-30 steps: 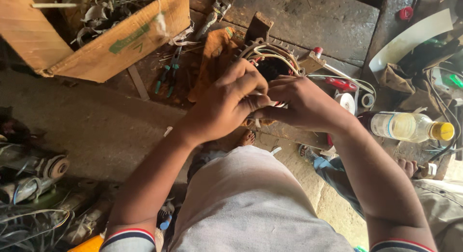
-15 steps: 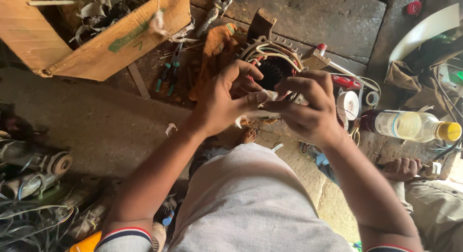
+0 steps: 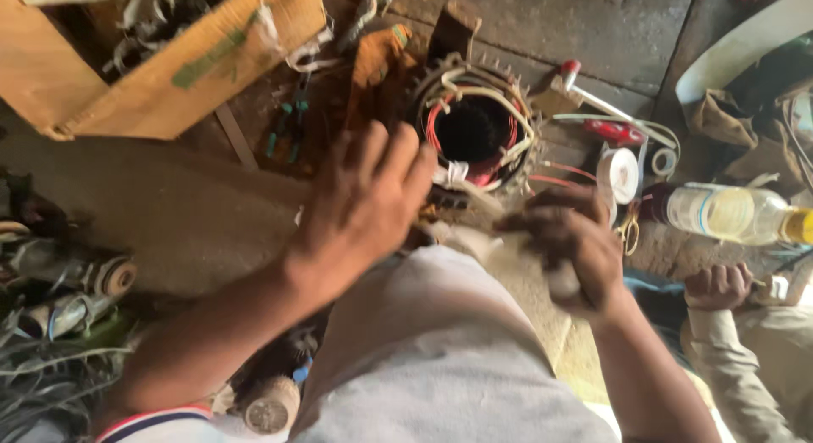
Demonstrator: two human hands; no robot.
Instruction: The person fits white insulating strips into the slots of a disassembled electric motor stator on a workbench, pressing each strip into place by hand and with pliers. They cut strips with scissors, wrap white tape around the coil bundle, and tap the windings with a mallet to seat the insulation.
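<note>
A round motor stator (image 3: 476, 130), toothed metal rim wound with red and cream wires, lies on the dusty floor just beyond both hands. The left hand (image 3: 360, 210) hovers near it, fingers spread; the right hand (image 3: 569, 248) is curled around a small pale piece (image 3: 562, 282), blurred

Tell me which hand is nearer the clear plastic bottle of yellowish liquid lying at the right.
Right. The right hand is just left of the clear plastic bottle, with a white tape roll between them. The left hand is much farther left, beyond the round motor stator.
</note>
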